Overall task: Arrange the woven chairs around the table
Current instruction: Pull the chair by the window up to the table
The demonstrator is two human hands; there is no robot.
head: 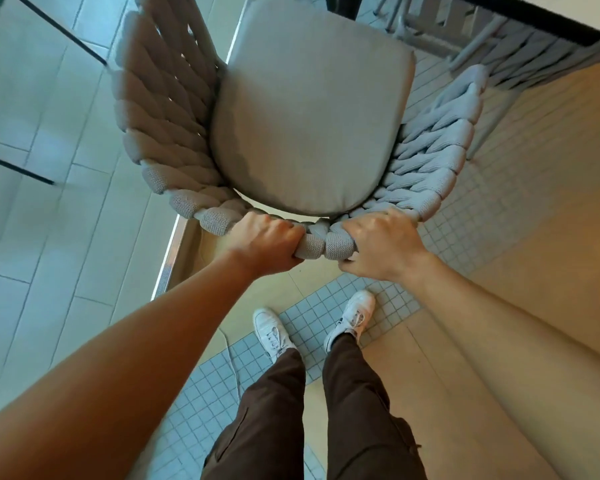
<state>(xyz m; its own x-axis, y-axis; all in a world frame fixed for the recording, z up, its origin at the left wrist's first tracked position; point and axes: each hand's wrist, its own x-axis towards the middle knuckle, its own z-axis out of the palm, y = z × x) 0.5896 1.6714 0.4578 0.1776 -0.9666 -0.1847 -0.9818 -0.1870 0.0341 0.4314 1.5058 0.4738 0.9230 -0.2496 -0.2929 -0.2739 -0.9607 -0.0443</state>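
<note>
A grey woven chair (160, 109) with a thick braided rim and a smooth grey seat cushion (309, 112) stands right in front of me, seen from above. My left hand (267, 242) is closed around the top of the chair's back rim. A short way to the right, my right hand (381, 247) grips the same rim. The table (548, 12) shows only as a white top with a dark edge at the upper right. A second woven chair (520, 60) is tucked partly under it.
My legs in brown trousers and white shoes (352, 317) stand on small blue-grey mosaic tiles behind the chair. A metal floor threshold (174, 251) runs diagonally at the left, with large pale tiles beyond. Thin black frame legs (18, 168) stand at the far left. A thin cable (232, 362) lies on the floor.
</note>
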